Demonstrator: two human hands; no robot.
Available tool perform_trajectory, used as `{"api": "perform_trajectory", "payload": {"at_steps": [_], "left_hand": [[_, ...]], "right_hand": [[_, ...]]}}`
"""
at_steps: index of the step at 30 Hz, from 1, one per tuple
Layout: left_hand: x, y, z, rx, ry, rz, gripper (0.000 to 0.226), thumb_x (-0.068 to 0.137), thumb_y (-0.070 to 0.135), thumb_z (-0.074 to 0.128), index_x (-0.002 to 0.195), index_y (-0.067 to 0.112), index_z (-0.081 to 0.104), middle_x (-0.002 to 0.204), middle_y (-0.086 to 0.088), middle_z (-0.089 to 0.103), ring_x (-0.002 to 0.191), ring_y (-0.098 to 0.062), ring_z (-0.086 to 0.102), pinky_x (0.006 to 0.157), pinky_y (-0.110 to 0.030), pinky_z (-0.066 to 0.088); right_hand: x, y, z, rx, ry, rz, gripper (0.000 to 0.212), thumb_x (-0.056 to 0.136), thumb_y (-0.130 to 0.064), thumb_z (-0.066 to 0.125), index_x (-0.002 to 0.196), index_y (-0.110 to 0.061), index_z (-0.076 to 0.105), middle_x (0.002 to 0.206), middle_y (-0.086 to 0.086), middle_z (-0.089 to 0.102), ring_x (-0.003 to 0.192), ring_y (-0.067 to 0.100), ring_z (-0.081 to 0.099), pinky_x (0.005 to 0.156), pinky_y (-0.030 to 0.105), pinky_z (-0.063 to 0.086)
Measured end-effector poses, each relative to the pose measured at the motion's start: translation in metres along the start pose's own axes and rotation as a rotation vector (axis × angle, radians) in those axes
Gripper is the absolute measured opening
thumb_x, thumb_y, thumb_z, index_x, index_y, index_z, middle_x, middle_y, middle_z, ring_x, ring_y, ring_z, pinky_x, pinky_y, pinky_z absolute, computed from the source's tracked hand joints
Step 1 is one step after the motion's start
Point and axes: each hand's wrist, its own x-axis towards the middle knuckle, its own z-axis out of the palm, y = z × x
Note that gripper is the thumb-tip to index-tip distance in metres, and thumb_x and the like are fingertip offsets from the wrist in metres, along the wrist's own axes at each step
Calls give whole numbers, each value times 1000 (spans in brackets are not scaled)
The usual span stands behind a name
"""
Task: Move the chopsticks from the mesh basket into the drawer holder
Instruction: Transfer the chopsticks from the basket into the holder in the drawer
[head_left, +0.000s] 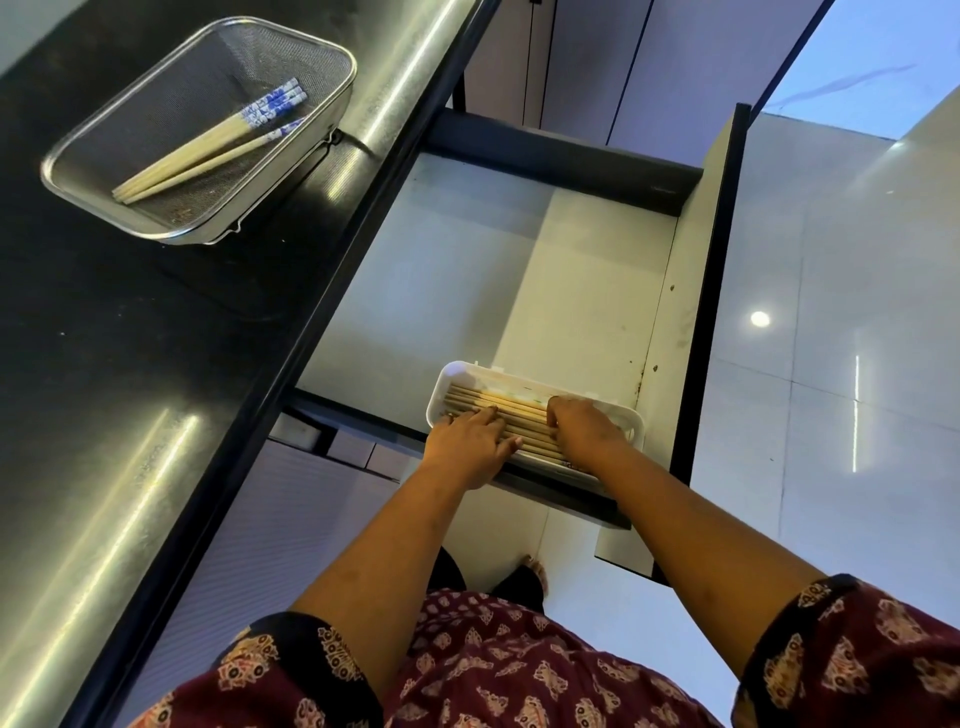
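A steel mesh basket (171, 88) sits on the black counter at the upper left. Inside it lie a few pale chopsticks (208, 150) with blue-and-white patterned tops. In the open drawer (467, 260) a white plastic holder (452, 376) lies near the front corner with several wooden chopsticks (519, 410) side by side in it. My left hand (467, 441) rests flat across the near ends of those sticks. My right hand (584, 428) is over their other end, fingers curled down onto them. The sticks' patterned ends are hidden under my right hand.
The glossy black counter (130, 338) runs along the left. The drawer's dark-edged front panel (711, 312) stands to the right of the holder. White floor tiles (831, 364) lie beyond it. My patterned maroon sleeves fill the bottom of the view.
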Motion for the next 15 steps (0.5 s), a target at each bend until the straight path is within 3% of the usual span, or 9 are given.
{"api": "perform_trajectory", "payload": {"at_steps": [5, 8, 12, 15], "left_hand": [[-3, 2, -2, -26, 7, -27, 58, 99, 49, 23, 146, 17, 28, 153, -5, 32, 138, -27, 33, 115, -49, 22], [-4, 2, -8, -179, 42, -50, 53, 99, 40, 34, 145, 14, 30, 150, -8, 36, 136, -27, 37, 114, -44, 28], [-7, 5, -27, -488, 175, -125, 45, 98, 18, 45, 142, 15, 36, 143, -13, 45, 127, -28, 46, 103, -35, 38], [-14, -1, -49, -554, 310, -143, 45, 96, 9, 45, 140, 15, 40, 140, -13, 47, 122, -27, 49, 95, -28, 39]], "right_hand": [[1, -4, -1, 64, -17, -4, 11, 92, -9, 53, 97, -19, 55, 102, 9, 63, 83, 17, 55, 81, 30, 52], [4, -13, -9, 162, -14, -73, 14, 90, -11, 56, 99, -21, 61, 106, 7, 65, 85, 17, 57, 80, 30, 51], [11, -41, -31, 353, 39, -157, 13, 90, -12, 58, 99, -17, 65, 100, 5, 69, 80, 14, 59, 76, 28, 49], [14, -67, -52, 483, 84, -232, 12, 90, -13, 60, 100, -14, 66, 89, 1, 66, 67, 5, 56, 69, 26, 45]]}}
